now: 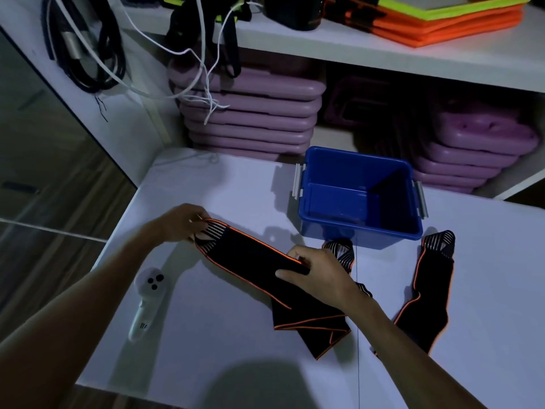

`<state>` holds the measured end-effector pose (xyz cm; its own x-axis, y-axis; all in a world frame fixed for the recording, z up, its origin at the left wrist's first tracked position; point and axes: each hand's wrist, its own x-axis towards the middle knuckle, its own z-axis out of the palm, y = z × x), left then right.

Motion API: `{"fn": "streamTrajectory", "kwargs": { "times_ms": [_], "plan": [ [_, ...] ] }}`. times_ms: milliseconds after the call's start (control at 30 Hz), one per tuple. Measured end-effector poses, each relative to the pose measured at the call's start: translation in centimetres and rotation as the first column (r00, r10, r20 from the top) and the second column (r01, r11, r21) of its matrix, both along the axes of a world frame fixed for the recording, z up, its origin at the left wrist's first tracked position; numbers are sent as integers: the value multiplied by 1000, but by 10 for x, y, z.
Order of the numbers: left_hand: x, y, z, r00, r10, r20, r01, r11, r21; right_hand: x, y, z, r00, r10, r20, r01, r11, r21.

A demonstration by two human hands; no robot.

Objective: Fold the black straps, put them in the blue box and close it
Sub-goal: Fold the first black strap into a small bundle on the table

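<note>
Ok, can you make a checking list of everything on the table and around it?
Surface: white table, dimly lit.
Job's things: blue box open and empty, no lid seen; first black strap stretched between both hands; second black strap lying loose right of it.
Clutter: white controller near the left edge.
Hands: left hand pinches the striped end; right hand grips the strap further along.
Cables: black cables and white cords hang at the back left.
Surroundings: purple boxes stacked under a shelf; orange and yellow pads on top.
</note>
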<state>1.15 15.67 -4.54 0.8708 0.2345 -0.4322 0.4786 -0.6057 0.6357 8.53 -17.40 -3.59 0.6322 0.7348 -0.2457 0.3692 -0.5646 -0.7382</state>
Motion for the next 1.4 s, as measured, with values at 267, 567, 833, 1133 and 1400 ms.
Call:
{"fn": "streamTrajectory", "kwargs": {
  "times_ms": [267,567,833,1133,1400],
  "plan": [
    [28,12,29,920,337,198,-352,935,45,-15,5,14,995,82,49,-81,996,-29],
    [63,2,23,711,686,-156,-532,378,-758,-78,46,-18,823,174,542,-53,971,-232],
    [34,2,-37,773,625,109,-626,723,293,-87,23,-61,917,295,267,-262,953,-152],
    [-21,-65,-89,988,-115,102,44,850,524,-88,-2,-72,879,321,353,-224,931,-288],
    [-7,-110,-59,937,-201,286,28,860,510,-66,-61,-51,923,-138,360,105,988,108]
  ]
}}
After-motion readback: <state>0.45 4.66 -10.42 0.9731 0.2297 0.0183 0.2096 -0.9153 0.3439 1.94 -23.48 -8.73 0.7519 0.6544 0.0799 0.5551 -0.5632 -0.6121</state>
